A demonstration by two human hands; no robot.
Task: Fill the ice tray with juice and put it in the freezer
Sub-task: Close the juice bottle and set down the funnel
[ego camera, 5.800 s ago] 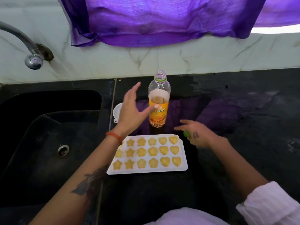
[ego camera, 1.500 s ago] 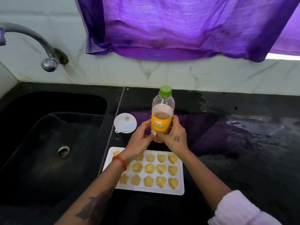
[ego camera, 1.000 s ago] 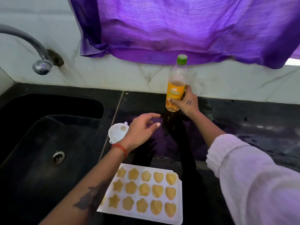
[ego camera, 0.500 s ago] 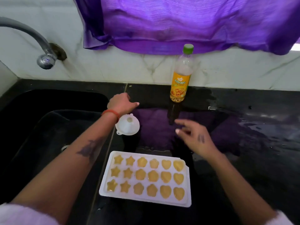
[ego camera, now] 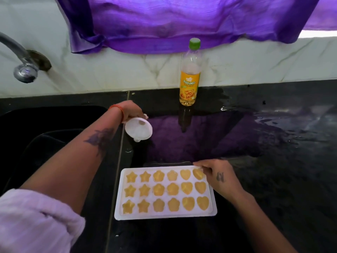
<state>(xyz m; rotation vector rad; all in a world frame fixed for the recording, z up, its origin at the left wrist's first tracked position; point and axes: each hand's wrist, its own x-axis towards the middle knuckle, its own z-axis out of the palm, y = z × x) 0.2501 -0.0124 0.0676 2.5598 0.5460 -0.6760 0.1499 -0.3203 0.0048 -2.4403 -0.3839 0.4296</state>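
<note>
A white ice tray (ego camera: 165,215) lies on the black counter, its star, flower and heart moulds holding orange juice. My right hand (ego camera: 218,177) rests at the tray's far right corner, fingertips on its rim. My left hand (ego camera: 130,109) grips the rim of a white funnel (ego camera: 138,128) and tilts it, just right of the sink edge. The juice bottle (ego camera: 189,73), green cap on, stands upright against the back wall, apart from both hands.
A black sink (ego camera: 36,143) lies to the left, with a metal tap (ego camera: 23,70) over it. The black counter (ego camera: 273,161) looks wet on the right. A purple curtain (ego camera: 182,21) hangs above the white marble backsplash.
The bottle was capped and set at the back wall. My left hand has taken hold of the funnel and tipped it up. My right hand has come down onto the tray's far right corner.
</note>
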